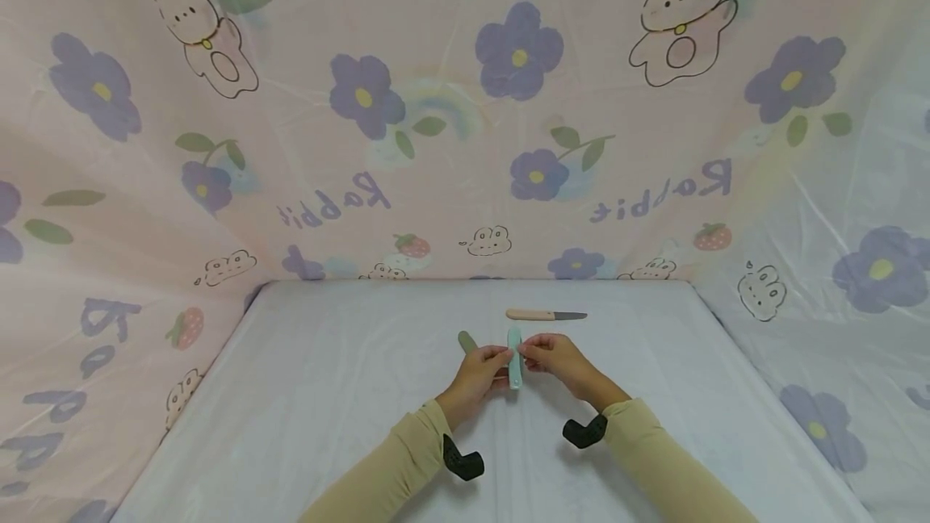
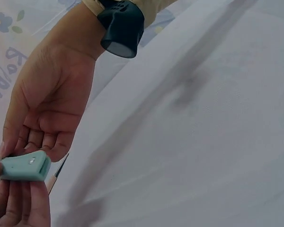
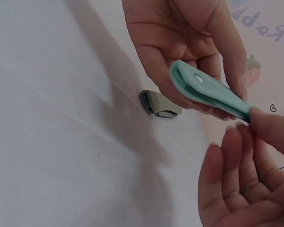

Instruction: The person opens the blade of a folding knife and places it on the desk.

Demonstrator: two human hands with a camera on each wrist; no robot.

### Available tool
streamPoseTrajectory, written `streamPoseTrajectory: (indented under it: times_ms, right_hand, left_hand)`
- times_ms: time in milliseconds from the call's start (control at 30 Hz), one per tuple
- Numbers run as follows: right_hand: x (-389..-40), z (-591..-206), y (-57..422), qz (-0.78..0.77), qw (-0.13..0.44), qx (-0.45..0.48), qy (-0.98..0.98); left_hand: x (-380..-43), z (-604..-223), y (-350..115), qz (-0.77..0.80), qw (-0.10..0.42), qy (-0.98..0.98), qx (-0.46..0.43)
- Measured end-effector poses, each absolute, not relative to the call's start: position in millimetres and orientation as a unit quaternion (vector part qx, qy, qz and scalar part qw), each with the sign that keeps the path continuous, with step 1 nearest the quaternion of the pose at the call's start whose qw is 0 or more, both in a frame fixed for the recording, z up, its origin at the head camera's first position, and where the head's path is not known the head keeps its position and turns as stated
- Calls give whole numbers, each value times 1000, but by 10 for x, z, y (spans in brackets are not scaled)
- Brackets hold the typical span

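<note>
A mint-green folding knife (image 1: 514, 370) is between both hands, its blade folded into the handle slot. My left hand (image 1: 475, 378) grips its handle from the left, thumb on one face and fingers beneath. With thumb and fingertips, my right hand (image 1: 563, 357) pinches the knife at the right side, towards its far end. The slotted, riveted near end of the folding knife (image 3: 199, 85) shows in the right wrist view. Beside the left hand lies an olive-green folding knife (image 3: 163, 105), partly covered by that hand in the head view.
Beyond the hands, a knife with a light wooden handle (image 1: 529, 314) lies on the white-covered table (image 1: 327, 394), its grey blade pointing right. Patterned cloth walls (image 1: 450, 160) with rabbits and purple flowers rise at the back and sides.
</note>
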State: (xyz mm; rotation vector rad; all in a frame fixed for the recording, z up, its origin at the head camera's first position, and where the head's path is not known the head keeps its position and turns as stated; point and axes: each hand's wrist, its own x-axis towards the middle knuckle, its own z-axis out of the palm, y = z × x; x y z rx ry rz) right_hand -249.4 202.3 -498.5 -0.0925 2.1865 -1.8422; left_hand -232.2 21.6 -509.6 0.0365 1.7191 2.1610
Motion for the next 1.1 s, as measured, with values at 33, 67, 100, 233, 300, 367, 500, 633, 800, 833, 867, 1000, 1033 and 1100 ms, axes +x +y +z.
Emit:
streamPoseTrajectory:
  times_ms: [33, 67, 100, 233, 300, 367, 500, 633, 800, 833, 867, 1000, 1033, 1100]
  right_hand:
    - [-2488, -4978, 2029, -634, 145, -34, 759]
    - [-2482, -4972, 2037, -631, 151, -35, 760]
    - [-2476, -4967, 2043, -628, 157, -36, 761]
    - [-2454, -4974, 2070, -618, 177, -43, 765]
    - [-2448, -4993, 2081, -616, 182, -49, 764]
    - [-2443, -5017, 2091, -615, 185, -58, 764]
    - [-2437, -5054, 2112, -614, 191, -80, 762]
    - [-2431, -5059, 2123, -617, 192, -96, 757]
    - [-2406, -5063, 2137, -622, 188, -106, 753]
    - [-2398, -5064, 2140, -623, 188, -108, 752]
    - [-2392, -5067, 2144, -624, 188, -108, 750]
    - [-2370, -5076, 2158, -630, 191, -96, 747]
    - [-2366, -5081, 2163, -632, 193, -93, 745]
    - [-2363, -5091, 2173, -635, 195, -88, 742]
  left_hand:
    - [-2320, -5101, 207, 768, 192, 610, 21]
    - [-2321, -5112, 198, 769, 197, 607, 27]
    - [-2321, -5121, 191, 771, 202, 604, 31]
    - [-2319, -5162, 171, 769, 211, 601, 51]
    - [-2320, -5177, 164, 768, 217, 600, 51]
    - [-2320, -5190, 157, 766, 224, 601, 53]
    - [-2319, -5201, 135, 755, 240, 607, 58]
    - [-2312, -5194, 119, 745, 244, 617, 64]
    - [-2302, -5206, 121, 747, 244, 615, 67]
    - [-2299, -5211, 122, 748, 243, 614, 68]
    - [-2296, -5214, 125, 750, 244, 611, 68]
    - [-2282, -5218, 136, 754, 245, 606, 65]
    - [-2280, -5218, 139, 755, 246, 605, 63]
    - [-2277, -5218, 143, 756, 248, 603, 58]
